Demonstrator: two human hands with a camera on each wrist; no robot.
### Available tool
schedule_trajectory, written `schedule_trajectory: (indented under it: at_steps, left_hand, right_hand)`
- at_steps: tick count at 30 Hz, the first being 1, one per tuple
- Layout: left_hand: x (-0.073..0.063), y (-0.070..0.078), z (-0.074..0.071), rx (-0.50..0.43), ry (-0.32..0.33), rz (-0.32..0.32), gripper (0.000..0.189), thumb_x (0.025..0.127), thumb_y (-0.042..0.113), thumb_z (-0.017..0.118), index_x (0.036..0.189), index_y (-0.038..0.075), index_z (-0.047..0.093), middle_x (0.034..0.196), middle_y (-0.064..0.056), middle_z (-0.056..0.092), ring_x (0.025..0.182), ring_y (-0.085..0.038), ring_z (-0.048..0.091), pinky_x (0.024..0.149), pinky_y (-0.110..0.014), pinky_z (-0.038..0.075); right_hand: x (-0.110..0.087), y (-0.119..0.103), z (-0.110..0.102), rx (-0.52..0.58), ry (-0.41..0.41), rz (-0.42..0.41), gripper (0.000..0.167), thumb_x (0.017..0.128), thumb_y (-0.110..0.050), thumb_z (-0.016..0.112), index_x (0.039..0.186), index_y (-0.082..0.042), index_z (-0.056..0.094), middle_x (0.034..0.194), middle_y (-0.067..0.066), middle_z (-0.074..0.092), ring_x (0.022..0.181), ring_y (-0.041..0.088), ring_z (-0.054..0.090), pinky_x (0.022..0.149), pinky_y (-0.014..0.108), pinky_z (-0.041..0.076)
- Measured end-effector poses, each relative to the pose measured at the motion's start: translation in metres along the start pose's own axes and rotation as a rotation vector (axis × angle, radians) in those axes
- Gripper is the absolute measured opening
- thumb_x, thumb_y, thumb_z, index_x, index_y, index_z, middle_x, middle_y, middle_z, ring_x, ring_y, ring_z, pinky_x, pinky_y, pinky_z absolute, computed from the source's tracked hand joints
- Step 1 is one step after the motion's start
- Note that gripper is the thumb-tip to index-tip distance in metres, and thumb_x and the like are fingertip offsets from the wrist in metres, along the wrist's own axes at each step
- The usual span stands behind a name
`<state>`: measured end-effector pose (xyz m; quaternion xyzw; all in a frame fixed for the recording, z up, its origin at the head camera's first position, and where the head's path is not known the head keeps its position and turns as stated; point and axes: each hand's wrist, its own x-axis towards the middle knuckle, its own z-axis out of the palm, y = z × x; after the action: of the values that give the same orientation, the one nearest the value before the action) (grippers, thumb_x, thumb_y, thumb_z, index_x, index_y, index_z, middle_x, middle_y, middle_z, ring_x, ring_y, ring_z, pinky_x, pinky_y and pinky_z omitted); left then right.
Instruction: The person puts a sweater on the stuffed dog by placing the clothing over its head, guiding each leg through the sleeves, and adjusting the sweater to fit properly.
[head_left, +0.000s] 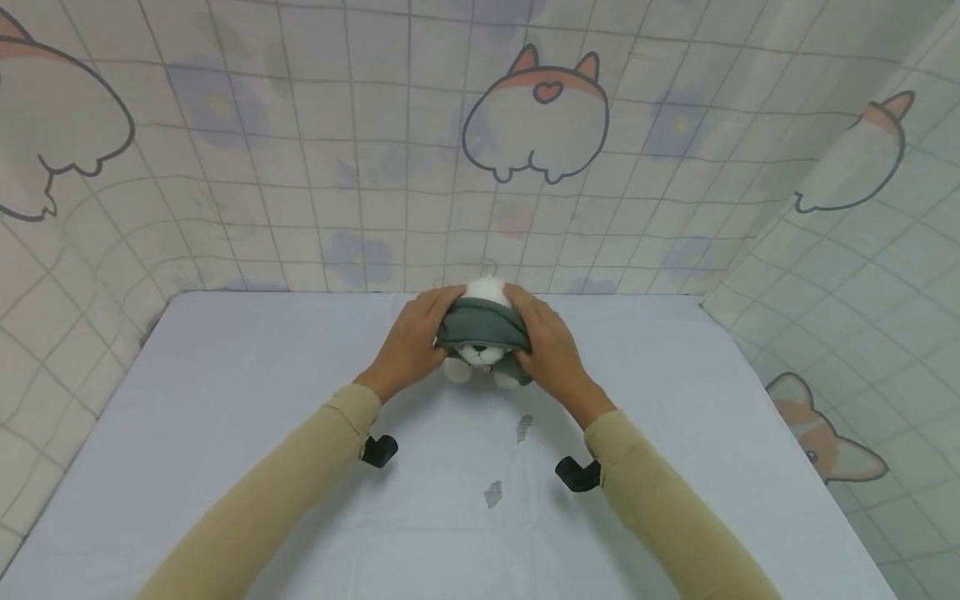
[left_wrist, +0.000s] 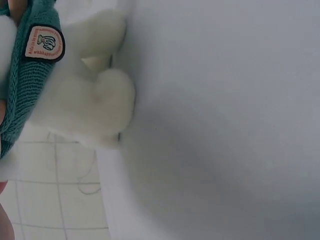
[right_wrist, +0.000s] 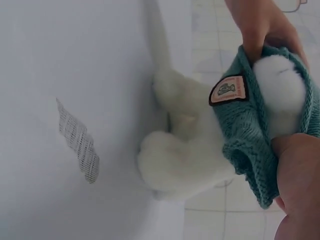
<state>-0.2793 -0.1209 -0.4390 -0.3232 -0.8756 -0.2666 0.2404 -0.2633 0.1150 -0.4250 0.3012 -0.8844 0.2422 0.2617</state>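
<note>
A white plush toy (head_left: 482, 356) sits upright at the far edge of the table, facing me. A green knit sweater (head_left: 480, 322) is stretched round its head, covering the eyes; the muzzle shows below and the white crown above. My left hand (head_left: 408, 337) grips the sweater at the left side of the head, and my right hand (head_left: 553, 350) grips it at the right, thumbs low near its hem. In the right wrist view, a pink patch (right_wrist: 229, 90) marks the sweater's front, and the toy's white feet (right_wrist: 162, 160) rest on the table.
The white table (head_left: 247, 400) ends just behind the toy at a gridded curtain (head_left: 420, 208) with corgi prints. Two grey marks, one a hatched patch (right_wrist: 79, 142), lie on the tabletop nearer me. A black piece (head_left: 379, 451) juts from each cuff.
</note>
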Motion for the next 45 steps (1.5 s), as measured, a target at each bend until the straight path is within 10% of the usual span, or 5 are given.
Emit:
schedule_trajectory:
  at_steps: [7,15,31,45]
  left_hand:
    - [0.006,-0.008,0.001,-0.121,-0.007,-0.091,0.077,0.068,-0.018,0.068,0.136,0.01,0.047,0.131,-0.009,0.056,0.124,-0.028,0.05,0.115,-0.042,0.034]
    - [0.01,-0.007,-0.002,-0.513,-0.108,-0.263,0.05,0.083,-0.009,0.063,0.128,0.011,0.054,0.133,-0.01,0.056,0.132,-0.029,0.047,0.116,-0.047,0.033]
    - [0.016,-0.003,-0.003,-0.833,-0.288,-0.473,0.05,0.076,-0.013,0.051,0.114,0.013,0.068,0.12,-0.005,0.066,0.113,-0.021,0.058,0.097,-0.042,0.049]
    - [0.017,-0.008,0.004,-0.945,-0.278,-0.561,0.04,0.081,-0.012,0.052,0.113,0.008,0.065,0.113,-0.007,0.065,0.104,-0.02,0.057,0.094,-0.038,0.05]
  right_hand:
    - [0.011,0.003,-0.01,0.219,-0.123,0.131,0.074,0.076,0.015,0.064,0.14,-0.017,0.046,0.143,0.007,0.051,0.13,0.028,0.05,0.106,0.048,0.044]
    - [0.015,0.007,-0.015,0.501,-0.126,0.34,0.049,0.083,0.009,0.054,0.125,-0.015,0.064,0.128,0.008,0.064,0.122,0.026,0.057,0.1,0.049,0.049]
    - [0.019,0.002,-0.012,0.564,-0.197,0.576,0.021,0.094,-0.008,0.055,0.106,-0.01,0.072,0.108,0.009,0.072,0.1,0.024,0.066,0.088,0.043,0.055]
    - [0.017,0.013,-0.009,0.593,-0.304,0.625,0.032,0.093,0.0,0.047,0.118,-0.012,0.064,0.122,0.009,0.065,0.11,0.027,0.059,0.092,0.046,0.05]
